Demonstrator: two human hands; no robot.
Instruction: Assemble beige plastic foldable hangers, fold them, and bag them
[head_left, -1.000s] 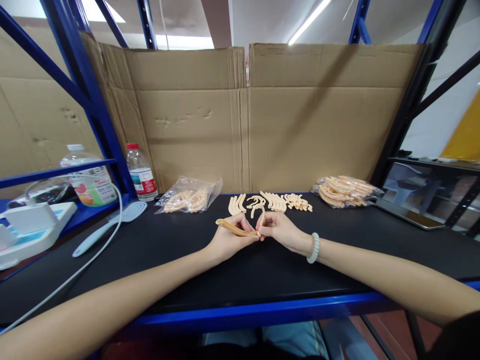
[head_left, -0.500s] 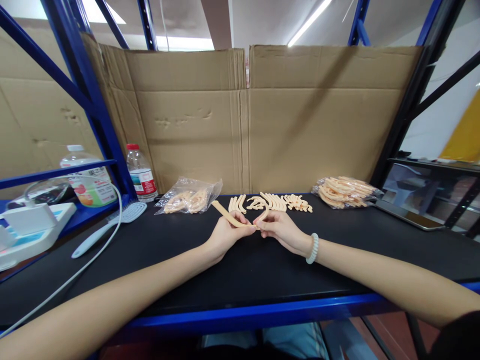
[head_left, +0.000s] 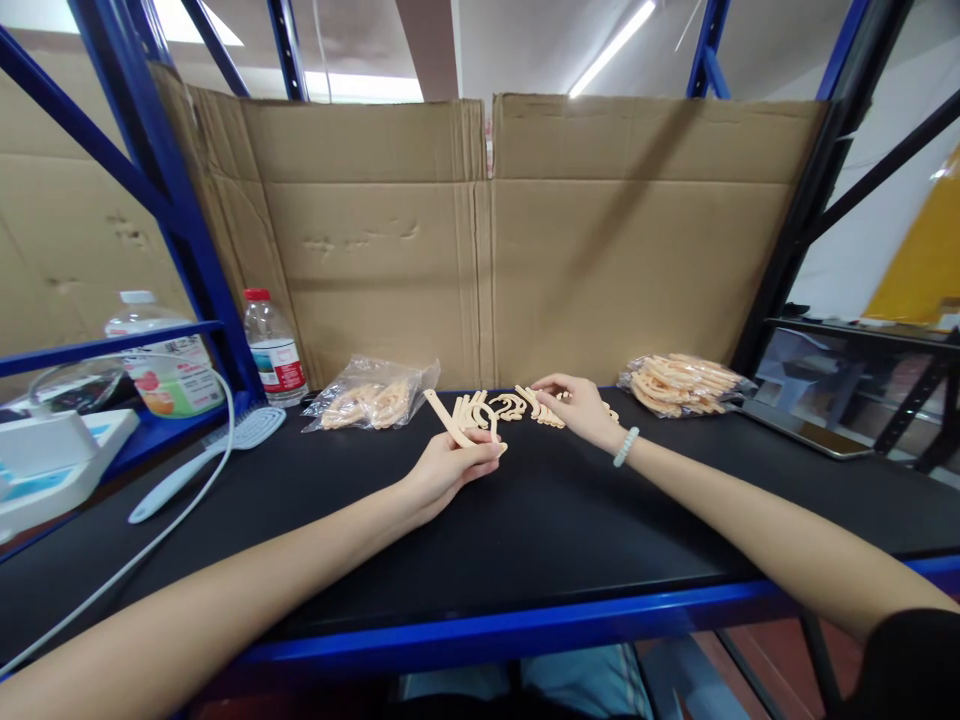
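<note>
My left hand (head_left: 448, 468) is closed on a partly assembled clothes hanger: a pale curved hanger arm (head_left: 444, 416) slants up left from the fingers, and a round hook (head_left: 493, 416) rises beside it. My right hand (head_left: 581, 408) reaches over the row of loose hanger arms (head_left: 527, 402), thumb and fingers slightly apart at its upper end. Another group of curved arms (head_left: 466, 408) lies just behind the held hanger. Several loose hooks (head_left: 511, 406) lie between the two groups. Small pale pieces (head_left: 613, 413) are partly hidden behind my right hand.
On the black tabletop (head_left: 525, 540), a clear bag of pale parts (head_left: 371, 395) lies left and a fuller bag (head_left: 679, 385) right. A hairbrush (head_left: 202, 465), white cable (head_left: 172, 520) and red-capped bottle (head_left: 274, 350) are at left. A cardboard wall (head_left: 375, 240) closes the back.
My right hand has let go of the hanger and moved right and away from me to the row of arms. My left hand still holds the hanger, with its hook now in plain view.
</note>
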